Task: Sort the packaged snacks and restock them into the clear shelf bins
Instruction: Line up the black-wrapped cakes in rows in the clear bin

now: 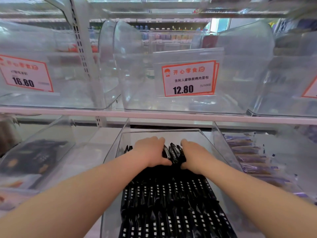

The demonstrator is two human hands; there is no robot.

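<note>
1. Bright, even, cool light from above; shadows are faint and soft
2. Pale glare streaks the clear bins (171,103) and washes the top shelves to near white
3. Wide-angle bend: the shelf edge (154,115) sags, and things stretch toward the corners
4. Edges smear worst; the left tag (25,74) is fuzzy, the middle tag (188,78) reads sharply
5. Black packs (171,203) stay crisp, white print legible
6. The aisle seen through the plastic is out of focus

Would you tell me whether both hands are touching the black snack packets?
Touching: the head view shows left hand and right hand gripping the upright black snack packets between them.
</note>
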